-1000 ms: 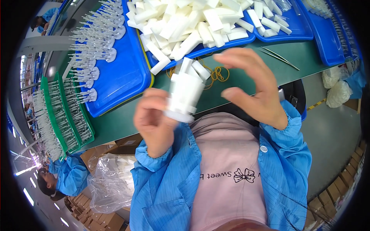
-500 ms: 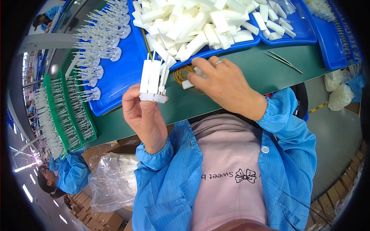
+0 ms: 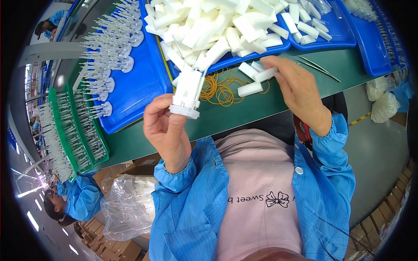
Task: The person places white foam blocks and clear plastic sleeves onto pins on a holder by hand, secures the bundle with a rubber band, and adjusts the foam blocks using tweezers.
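My left hand (image 3: 167,130) pinches the round base of a white plastic part (image 3: 187,93), whose upright posts point away from me. To the right, my right hand (image 3: 302,89) has its thumb and fingers closed on one end of a small white foam block (image 3: 265,75). Beside that block, a few loose foam blocks (image 3: 250,89) lie on the green table (image 3: 261,103). Between my hands is a loose heap of yellow-brown rubber bands (image 3: 223,89), just right of the plastic part.
A blue tray (image 3: 167,69) heaped with white foam blocks (image 3: 217,26) stands beyond my hands. White pronged parts (image 3: 117,43) fill the blue tray (image 3: 130,100) at left, beside green racks (image 3: 82,130). Metal tweezers (image 3: 320,68) lie at right. Other people sit at far left.
My right hand has moved right, away from the rubber bands, with a foam block in its fingers. The bands now show spread out. My left hand has shifted slightly right with the plastic part.
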Action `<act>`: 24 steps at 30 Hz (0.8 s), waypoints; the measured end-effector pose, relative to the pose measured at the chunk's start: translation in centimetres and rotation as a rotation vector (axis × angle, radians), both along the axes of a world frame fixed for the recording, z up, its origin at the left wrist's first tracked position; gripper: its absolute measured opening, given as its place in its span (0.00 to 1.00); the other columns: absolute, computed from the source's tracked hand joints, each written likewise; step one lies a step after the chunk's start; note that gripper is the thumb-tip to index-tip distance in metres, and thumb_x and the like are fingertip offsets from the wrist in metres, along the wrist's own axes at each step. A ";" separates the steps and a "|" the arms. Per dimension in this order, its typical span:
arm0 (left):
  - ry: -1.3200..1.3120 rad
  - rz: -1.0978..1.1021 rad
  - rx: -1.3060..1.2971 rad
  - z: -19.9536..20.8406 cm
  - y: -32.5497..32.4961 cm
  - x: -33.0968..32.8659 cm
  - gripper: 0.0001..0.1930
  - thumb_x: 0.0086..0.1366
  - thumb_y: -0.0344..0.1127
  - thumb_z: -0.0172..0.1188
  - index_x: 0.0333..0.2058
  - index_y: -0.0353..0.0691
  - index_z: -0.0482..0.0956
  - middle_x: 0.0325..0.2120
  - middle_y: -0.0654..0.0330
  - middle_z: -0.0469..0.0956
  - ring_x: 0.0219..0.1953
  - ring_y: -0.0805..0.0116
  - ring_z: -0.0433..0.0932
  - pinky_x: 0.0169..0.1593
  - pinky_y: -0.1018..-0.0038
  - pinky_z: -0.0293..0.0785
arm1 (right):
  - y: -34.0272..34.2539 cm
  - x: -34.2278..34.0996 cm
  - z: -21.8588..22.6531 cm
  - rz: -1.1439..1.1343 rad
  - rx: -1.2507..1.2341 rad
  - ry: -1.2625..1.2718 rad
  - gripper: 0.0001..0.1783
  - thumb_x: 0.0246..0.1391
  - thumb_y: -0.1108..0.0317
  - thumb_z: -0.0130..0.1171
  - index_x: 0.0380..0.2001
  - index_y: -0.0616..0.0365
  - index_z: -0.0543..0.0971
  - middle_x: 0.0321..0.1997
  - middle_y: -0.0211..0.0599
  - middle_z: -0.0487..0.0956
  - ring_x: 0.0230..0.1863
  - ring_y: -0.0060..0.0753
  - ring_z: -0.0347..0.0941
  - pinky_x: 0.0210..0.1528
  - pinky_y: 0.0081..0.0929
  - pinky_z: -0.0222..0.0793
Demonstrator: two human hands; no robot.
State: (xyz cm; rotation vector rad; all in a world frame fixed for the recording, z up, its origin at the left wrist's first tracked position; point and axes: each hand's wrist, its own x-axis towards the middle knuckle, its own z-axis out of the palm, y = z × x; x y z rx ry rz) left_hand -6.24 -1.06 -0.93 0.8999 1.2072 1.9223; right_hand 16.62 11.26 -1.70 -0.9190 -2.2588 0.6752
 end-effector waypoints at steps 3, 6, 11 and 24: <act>0.131 -0.017 -0.026 0.0 -0.1 0.1 0.14 0.58 0.30 0.63 0.42 0.36 0.72 0.41 0.56 0.74 0.40 0.66 0.75 0.41 0.71 0.75 | 0.3 0.7 -0.2 -0.077 -0.021 0.050 0.15 0.50 0.81 0.52 0.42 0.59 0.74 0.37 0.45 0.77 0.39 0.44 0.74 0.41 0.32 0.70; 0.205 -0.032 -0.012 0.3 -0.1 0.6 0.09 0.54 0.24 0.64 0.35 0.34 0.77 0.37 0.56 0.74 0.37 0.72 0.73 0.41 0.79 0.69 | 0.5 1.2 0.2 -0.109 -0.228 0.202 0.12 0.52 0.78 0.53 0.41 0.61 0.74 0.36 0.40 0.77 0.38 0.34 0.75 0.42 0.26 0.70; 0.345 -0.144 -0.005 0.5 -0.2 1.4 0.05 0.54 0.25 0.64 0.32 0.35 0.81 0.34 0.55 0.76 0.35 0.68 0.73 0.39 0.75 0.70 | 0.3 1.7 0.9 0.015 -0.710 0.613 0.08 0.57 0.73 0.53 0.40 0.63 0.76 0.39 0.33 0.76 0.40 0.21 0.72 0.45 0.20 0.70; 0.537 -0.393 0.016 1.1 0.5 2.1 0.08 0.52 0.23 0.64 0.33 0.36 0.83 0.32 0.56 0.78 0.34 0.65 0.75 0.37 0.75 0.71 | 0.5 1.3 1.3 0.164 -0.742 0.643 0.09 0.57 0.71 0.54 0.38 0.64 0.79 0.41 0.34 0.76 0.39 0.23 0.72 0.45 0.20 0.68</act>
